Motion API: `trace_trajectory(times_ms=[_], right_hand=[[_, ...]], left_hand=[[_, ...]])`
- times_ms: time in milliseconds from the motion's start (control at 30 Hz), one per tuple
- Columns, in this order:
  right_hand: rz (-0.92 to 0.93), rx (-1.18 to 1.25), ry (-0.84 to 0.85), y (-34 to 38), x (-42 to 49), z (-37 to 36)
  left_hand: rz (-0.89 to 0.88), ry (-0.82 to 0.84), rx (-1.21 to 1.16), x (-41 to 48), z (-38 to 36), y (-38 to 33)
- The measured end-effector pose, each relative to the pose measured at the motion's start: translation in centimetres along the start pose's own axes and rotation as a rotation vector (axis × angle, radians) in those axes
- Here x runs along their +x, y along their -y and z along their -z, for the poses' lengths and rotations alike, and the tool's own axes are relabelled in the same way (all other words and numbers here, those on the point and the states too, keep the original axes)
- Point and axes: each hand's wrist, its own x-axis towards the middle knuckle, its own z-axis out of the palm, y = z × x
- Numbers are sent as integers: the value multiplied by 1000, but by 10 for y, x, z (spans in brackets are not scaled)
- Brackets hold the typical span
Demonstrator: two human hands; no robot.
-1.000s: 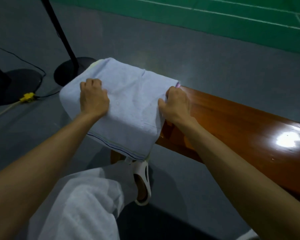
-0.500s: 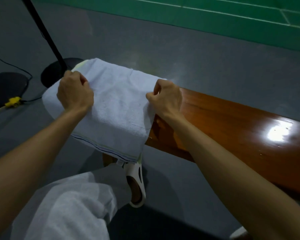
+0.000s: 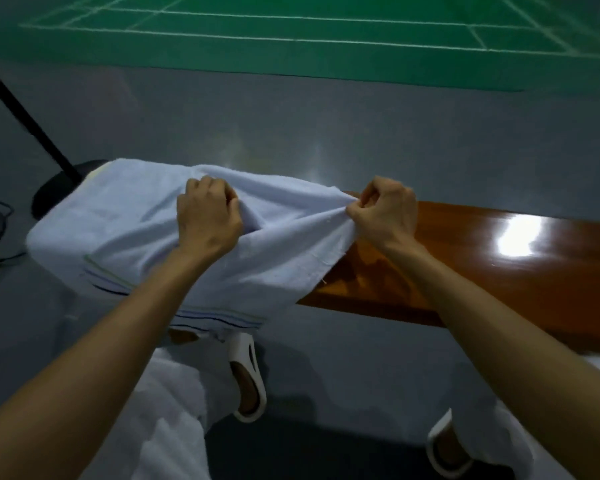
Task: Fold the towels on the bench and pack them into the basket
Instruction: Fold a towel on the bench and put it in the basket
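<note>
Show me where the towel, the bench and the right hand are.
towel (image 3: pixel 118 216), head view, flat top part.
bench (image 3: pixel 482 271), head view, bare glossy top.
right hand (image 3: pixel 385 211), head view, back of the hand.

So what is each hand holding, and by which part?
Both hold the towel: the left hand bunches cloth near its middle, the right hand pinches its right edge above the bench.

Loose white trousers (image 3: pixel 174 427), kinda thin fabric, and chunky white slip-on sandals (image 3: pixel 246 353) with cutouts on both feet. Forearms (image 3: pixel 118 341) are bare.

Bench (image 3: pixel 499 271) top bare right of towel (image 3: pixel 118 220); stand pole (image 3: pixel 18 109) far left.
</note>
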Motion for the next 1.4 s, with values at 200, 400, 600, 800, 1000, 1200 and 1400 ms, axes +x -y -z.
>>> trace_trajectory(times_ms=[200,400,600,800,1000,1200,1400], right_hand=[[-127,-128,-32,-97,-5,73],[-134,-144,-103,-149,-8,105],[-77,-144,-25,-166,-11,111],[-81,-246,63,-177,-18,110],[-108,-411,161,-175,-25,102],[-157,-338,239,-175,-25,110],[-379,-270,201,-178,-32,129]], left_hand=[[-20,218,-81,-18,-36,-75],[-110,446,-173,-33,-51,-120],[-108,606,-147,-43,-52,-140],[-111,357,-135,-46,-61,-147],[-171,376,-48,-52,-69,-135],[-134,426,-296,-47,-63,-123],[172,309,-182,-49,-55,-104]])
